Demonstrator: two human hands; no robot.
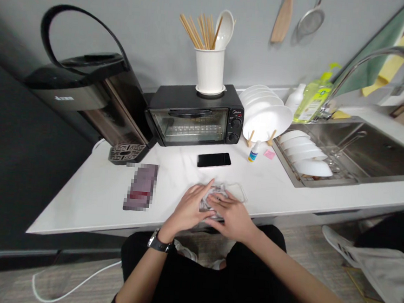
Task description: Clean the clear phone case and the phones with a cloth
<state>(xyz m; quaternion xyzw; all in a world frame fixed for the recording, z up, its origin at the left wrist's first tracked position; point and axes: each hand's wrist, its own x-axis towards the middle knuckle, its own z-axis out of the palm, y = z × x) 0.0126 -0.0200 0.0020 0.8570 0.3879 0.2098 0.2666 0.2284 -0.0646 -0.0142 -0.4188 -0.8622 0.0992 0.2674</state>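
A crumpled whitish-grey cloth or tissue [219,189] lies near the counter's front edge, mostly covered by my hands. My left hand [191,205] rests along its left side, fingers stretched out and thumb apart. On top of it lies my right hand [232,215], fingers spread and thumb pointing left. A see-through piece with a rounded outline, like a clear phone case [240,193], shows past the cloth on the right; the rest of it is hidden. Beyond my hands sits a black-screened phone [214,160]. Farther right stands a small white bottle [254,152] with a blue and yellow label.
A pixelated dark flat item [142,187] lies left on the white counter [93,203]. Behind are a water dispenser [97,101], a toaster oven [194,118] and racked plates [266,114]. A pink slip [269,154] lies near the sink [369,155]. Someone's leg [381,273] shows at right.
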